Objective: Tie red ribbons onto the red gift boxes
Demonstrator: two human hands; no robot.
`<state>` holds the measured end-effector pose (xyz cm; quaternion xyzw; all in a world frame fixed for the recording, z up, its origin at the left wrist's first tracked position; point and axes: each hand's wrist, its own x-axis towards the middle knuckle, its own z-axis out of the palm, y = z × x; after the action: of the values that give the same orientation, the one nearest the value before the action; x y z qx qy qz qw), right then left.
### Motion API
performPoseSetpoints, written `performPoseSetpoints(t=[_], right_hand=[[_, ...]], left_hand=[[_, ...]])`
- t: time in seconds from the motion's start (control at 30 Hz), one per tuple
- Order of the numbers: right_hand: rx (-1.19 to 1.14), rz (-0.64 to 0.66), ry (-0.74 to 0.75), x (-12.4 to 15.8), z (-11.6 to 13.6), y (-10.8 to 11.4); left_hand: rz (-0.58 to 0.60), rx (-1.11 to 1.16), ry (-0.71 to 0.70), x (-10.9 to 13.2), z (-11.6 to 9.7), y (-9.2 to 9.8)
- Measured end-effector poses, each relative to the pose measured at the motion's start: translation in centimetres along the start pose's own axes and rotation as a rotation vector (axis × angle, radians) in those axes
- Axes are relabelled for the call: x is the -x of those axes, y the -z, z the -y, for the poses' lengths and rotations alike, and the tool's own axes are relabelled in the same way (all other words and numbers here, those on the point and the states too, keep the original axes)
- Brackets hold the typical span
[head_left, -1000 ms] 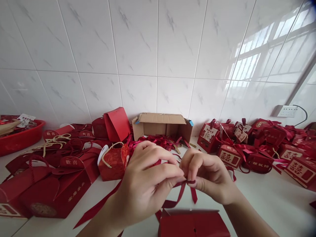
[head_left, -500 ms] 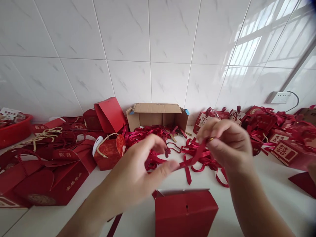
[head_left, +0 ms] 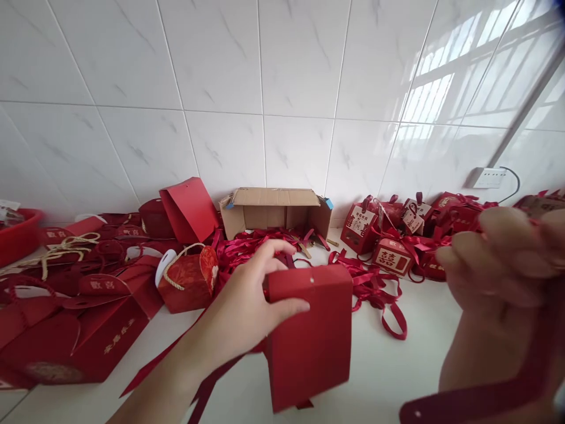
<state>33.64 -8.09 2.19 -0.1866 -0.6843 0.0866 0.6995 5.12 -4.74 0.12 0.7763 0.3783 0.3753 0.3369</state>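
My left hand [head_left: 258, 294] grips a plain red gift box [head_left: 315, 347] by its upper left edge. The thumb lies across the front and the fingers reach behind the top. The box is tilted over the white table, with a small hole near its top edge. At the right, close to the camera, my right hand [head_left: 494, 282] is blurred with its fingers curled. A dark red strap [head_left: 472, 403] with a small hole near its end hangs from it. Red ribbons [head_left: 260, 247] lie heaped behind the box, and more ribbon lies to its right.
An open cardboard box [head_left: 276, 197] stands against the tiled wall. Larger red boxes [head_left: 106, 330] crowd the left, beside a small box with a rope handle [head_left: 188, 282]. Finished-looking red boxes [head_left: 392, 256] stand at the right. A red basin [head_left: 22, 235] is far left.
My left hand has taken hold of the red box and raised it from the table. My right hand has moved right and nearer the camera, with the strap hanging from it.
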Motion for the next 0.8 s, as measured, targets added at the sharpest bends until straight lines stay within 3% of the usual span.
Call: performPoseSetpoints(t=[0.1, 0.2, 0.27, 0.37, 0.57, 0.8], right_hand=[[-0.279, 0.106, -0.165, 0.3, -0.1, -2.9], [-0.185, 0.099, -0.256, 0.6, -0.9, -5.8], [-0.148, 0.085, -0.266, 0.9, -1.5, -7.5], [-0.119, 0.074, -0.147, 1.5, -2.2, -9.6], [-0.045, 0.1, 0.079, 2.4, -2.8, -11.5], [0.062, 0.113, 0.185, 2.6, -2.4, -12.2]], left_hand=[[-0.173, 0.27, 0.006, -1.3, 0.1, 0.1], [-0.345, 0.345, -0.058, -2.0, 0.6, -0.4], [-0.481, 0.328, -0.128, -2.2, 1.1, -0.9], [-0.645, 0.293, -0.193, -2.3, 1.6, -1.7], [-0.697, 0.237, -0.315, -1.5, 1.3, -2.4], [-0.662, 0.19, -0.25, -1.6, 1.5, -2.3]])
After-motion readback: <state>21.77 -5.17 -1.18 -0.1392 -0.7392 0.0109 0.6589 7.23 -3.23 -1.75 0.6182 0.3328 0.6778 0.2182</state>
